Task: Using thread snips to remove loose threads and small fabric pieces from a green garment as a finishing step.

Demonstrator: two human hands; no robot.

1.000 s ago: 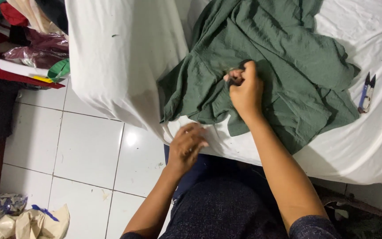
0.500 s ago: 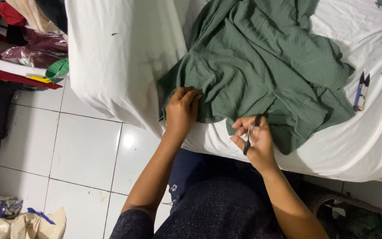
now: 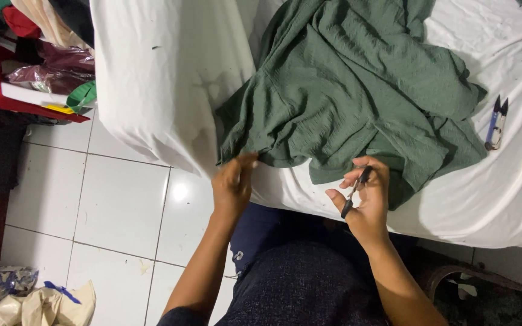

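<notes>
Green crinkled garment [image 3: 357, 90], spread on the white-sheeted table [image 3: 170, 78]; its lower hem is pinched by the closed fingers of the left hand [image 3: 234, 181]. A thread snipper [image 3: 355, 192] is gripped in the right hand [image 3: 367, 202], just beside the hem. The fabric could be nicked if the hem slackens under the blades.

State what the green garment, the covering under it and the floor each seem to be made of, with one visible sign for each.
Green garment: probably a light woven or crinkled fabric, matt, with fine ribbed texture and soft folds. White sheet: likely cotton cloth, matt, draping over the edge with faint stains. Floor: glazed ceramic tile by the look, white squares with grout lines and a bright light reflection.
</notes>
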